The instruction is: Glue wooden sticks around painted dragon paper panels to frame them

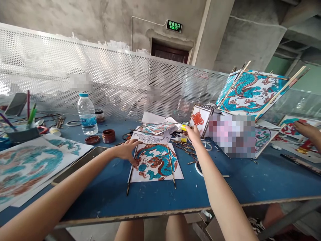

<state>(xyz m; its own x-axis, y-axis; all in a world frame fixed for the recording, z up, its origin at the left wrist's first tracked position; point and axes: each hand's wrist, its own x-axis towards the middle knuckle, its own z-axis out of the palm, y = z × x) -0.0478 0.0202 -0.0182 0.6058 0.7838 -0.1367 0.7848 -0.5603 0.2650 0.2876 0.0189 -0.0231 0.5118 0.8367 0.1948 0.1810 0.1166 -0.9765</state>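
Note:
A sheet painted with a blue and brown dragon [157, 162] lies on the blue table in front of me. One thin dark stick [129, 182] runs along its left edge, and a second stick [172, 164] lies across its right side. My left hand [127, 152] rests at the upper left of the sheet, fingers spread, touching the left stick and the paper. Beyond the sheet's right corner, my right hand [193, 134] is closed around a small white glue bottle [184, 127] with a yellow label, tilted left. Another glue bottle [181, 139] lies just below it.
Papers [152, 129] and loose sticks [185, 149] lie behind the sheet. Leftward are a water bottle [87, 115], a brown paint jar [108, 136], a dark phone [80, 164] and painted sheets [30, 167]. A dragon lantern [250, 92] stands right, near another person's hand [304, 129].

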